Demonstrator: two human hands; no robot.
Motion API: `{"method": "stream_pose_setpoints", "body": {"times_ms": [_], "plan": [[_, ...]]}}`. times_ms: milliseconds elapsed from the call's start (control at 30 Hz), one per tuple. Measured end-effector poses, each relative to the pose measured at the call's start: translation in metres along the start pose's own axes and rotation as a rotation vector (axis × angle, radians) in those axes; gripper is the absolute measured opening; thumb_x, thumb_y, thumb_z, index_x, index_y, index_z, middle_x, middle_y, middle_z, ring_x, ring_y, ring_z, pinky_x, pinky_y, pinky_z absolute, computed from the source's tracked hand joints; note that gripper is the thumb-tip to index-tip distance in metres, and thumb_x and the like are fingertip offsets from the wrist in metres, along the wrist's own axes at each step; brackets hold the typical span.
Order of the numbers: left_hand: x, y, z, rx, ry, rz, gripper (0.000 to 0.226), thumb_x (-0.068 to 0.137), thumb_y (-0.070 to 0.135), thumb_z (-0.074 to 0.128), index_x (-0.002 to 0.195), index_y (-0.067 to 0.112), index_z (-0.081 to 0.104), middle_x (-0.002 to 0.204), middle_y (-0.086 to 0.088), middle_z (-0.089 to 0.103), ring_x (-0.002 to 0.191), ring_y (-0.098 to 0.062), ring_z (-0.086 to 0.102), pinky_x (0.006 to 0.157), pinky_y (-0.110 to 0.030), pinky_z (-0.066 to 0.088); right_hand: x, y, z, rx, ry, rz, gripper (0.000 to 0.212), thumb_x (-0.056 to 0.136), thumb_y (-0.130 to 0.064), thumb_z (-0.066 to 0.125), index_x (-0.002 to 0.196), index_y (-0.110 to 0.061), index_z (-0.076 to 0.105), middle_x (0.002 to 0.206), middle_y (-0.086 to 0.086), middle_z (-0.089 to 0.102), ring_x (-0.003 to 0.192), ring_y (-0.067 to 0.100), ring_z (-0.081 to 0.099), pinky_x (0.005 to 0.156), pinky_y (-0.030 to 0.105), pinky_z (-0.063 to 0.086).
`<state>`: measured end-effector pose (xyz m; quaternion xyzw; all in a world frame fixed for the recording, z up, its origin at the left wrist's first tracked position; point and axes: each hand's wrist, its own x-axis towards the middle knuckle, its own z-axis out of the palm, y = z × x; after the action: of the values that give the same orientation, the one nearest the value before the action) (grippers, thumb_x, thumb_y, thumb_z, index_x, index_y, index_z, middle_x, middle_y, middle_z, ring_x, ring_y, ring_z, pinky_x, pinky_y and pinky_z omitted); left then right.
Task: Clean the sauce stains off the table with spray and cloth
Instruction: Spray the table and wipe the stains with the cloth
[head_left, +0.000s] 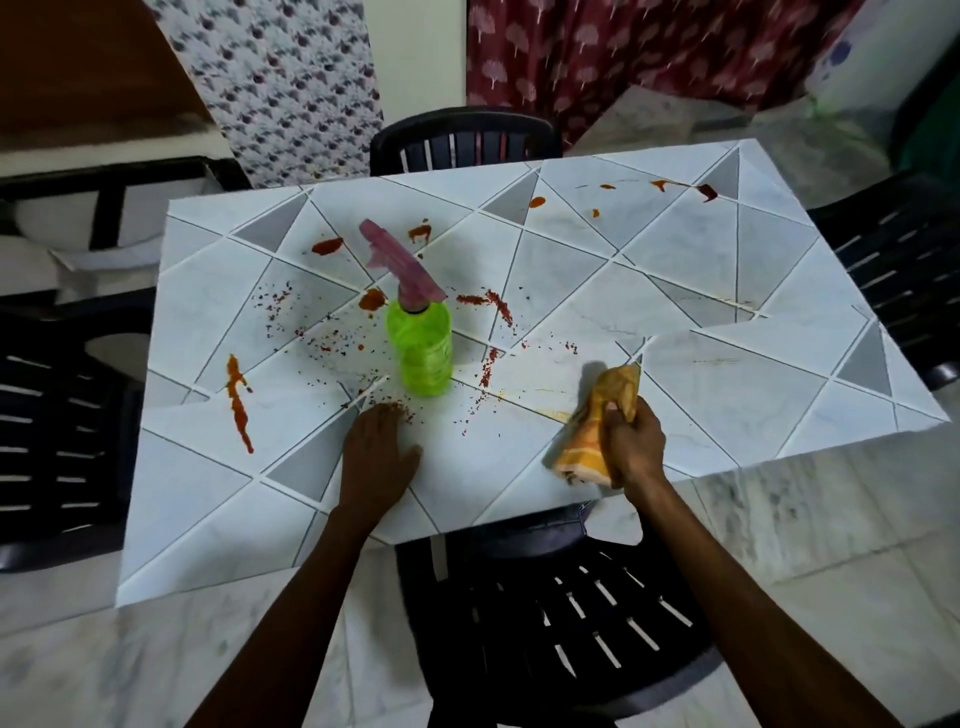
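We hold the cloth (597, 421) bunched in our right hand (635, 441), fingers curled tight round its middle, and its lower end trails on the table (737, 415) near the front edge. Our left hand (376, 452) lies flat on the tabletop, fingers straight and holding nothing, its tips among a scatter of red crumbs. The spray bottle (418, 345) stands upright just beyond that hand, with a green body and a pink trigger head pointing away. Neither hand touches it.

We judge most of the cleaning is yet to be done. There is a long sauce streak (238, 402) near the left edge, blobs (327, 245) beyond the bottle, fine speckles (311, 338) across the middle and drips (707, 192) at the far right corner. Beside the cloth lies a faint yellowish smear (556, 413), which may be thin sauce or only a mark in the pattern; the picture is too soft there to say.

The step in hand looks like wiping the near right patch. To do it well, we should spread the cloth into a broad pad rather than a twisted roll. We should press it flat and draw each stroke inward, so the crumbs gather instead of spilling off the edge. A fresh fold for every pass avoids smearing red over the pale surface. The thick blobs will likely want wetting with spray first. The bottle should be lifted aside, not nudged, before we wipe round it.
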<state>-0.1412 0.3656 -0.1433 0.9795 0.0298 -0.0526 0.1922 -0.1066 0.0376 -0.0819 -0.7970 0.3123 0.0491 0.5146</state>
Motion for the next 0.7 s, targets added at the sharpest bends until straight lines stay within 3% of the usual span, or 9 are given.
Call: {"method": "stream_pose_setpoints", "body": {"times_ms": [100, 300, 433, 533, 600, 700], "plan": [[-0.002, 0.002, 0.001, 0.008, -0.031, -0.033, 0.07, 0.078, 0.051, 0.048, 0.128, 0.002, 0.058, 0.13, -0.021, 0.056, 0.118, -0.04, 0.054, 0.099, -0.047, 0.045, -0.001, 0.005, 0.028, 0.0, -0.076, 0.026, 0.034, 0.101, -0.023, 0.054, 0.133, -0.011, 0.058, 0.129, 0.016, 0.064, 0.116, 0.035, 0.059, 0.097, 0.036, 0.046], [-0.003, 0.007, -0.005, -0.043, -0.024, -0.033, 0.058, 0.078, 0.031, 0.059, 0.127, 0.001, 0.06, 0.131, -0.022, 0.057, 0.114, -0.042, 0.057, 0.093, -0.047, 0.049, -0.016, -0.014, 0.103, 0.054, -0.262, 0.037, 0.031, 0.1, -0.026, 0.054, 0.131, -0.021, 0.057, 0.124, 0.01, 0.066, 0.112, 0.032, 0.061, 0.1, 0.048, 0.05], [0.005, -0.008, -0.011, -0.074, 0.002, 0.056, 0.051, 0.085, 0.032, 0.044, 0.122, 0.002, 0.061, 0.124, -0.021, 0.06, 0.108, -0.042, 0.059, 0.089, -0.047, 0.051, -0.015, -0.023, 0.128, 0.129, -0.36, 0.051, 0.033, 0.096, -0.029, 0.058, 0.129, -0.025, 0.059, 0.125, 0.006, 0.066, 0.113, 0.029, 0.062, 0.102, 0.049, 0.05], [0.019, -0.015, -0.022, -0.178, 0.077, 0.065, 0.041, 0.089, 0.024, 0.04, 0.116, 0.005, 0.065, 0.113, -0.017, 0.064, 0.103, -0.04, 0.061, 0.088, -0.044, 0.051, 0.0, -0.002, 0.134, 0.244, -0.313, 0.101, 0.035, 0.082, -0.039, 0.062, 0.117, -0.033, 0.064, 0.122, 0.005, 0.07, 0.112, 0.029, 0.066, 0.101, 0.054, 0.051], [0.028, -0.011, -0.035, -0.293, 0.155, 0.04, 0.029, 0.091, 0.016, 0.048, 0.111, 0.008, 0.068, 0.108, -0.015, 0.067, 0.102, -0.036, 0.062, 0.09, -0.039, 0.048, -0.01, -0.012, 0.121, 0.29, -0.226, 0.114, 0.023, 0.087, -0.032, 0.062, 0.109, -0.031, 0.067, 0.116, 0.006, 0.073, 0.107, 0.03, 0.069, 0.097, 0.055, 0.054], [0.042, -0.002, -0.057, -0.484, 0.245, 0.026, 0.023, 0.085, 0.003, 0.063, 0.106, 0.012, 0.07, 0.099, -0.01, 0.067, 0.091, -0.031, 0.065, 0.086, -0.041, 0.053, -0.036, -0.033, 0.1, 0.368, -0.123, 0.145, 0.025, 0.098, -0.02, 0.059, 0.122, -0.02, 0.065, 0.117, 0.01, 0.072, 0.104, 0.029, 0.068, 0.094, 0.048, 0.056]]}}
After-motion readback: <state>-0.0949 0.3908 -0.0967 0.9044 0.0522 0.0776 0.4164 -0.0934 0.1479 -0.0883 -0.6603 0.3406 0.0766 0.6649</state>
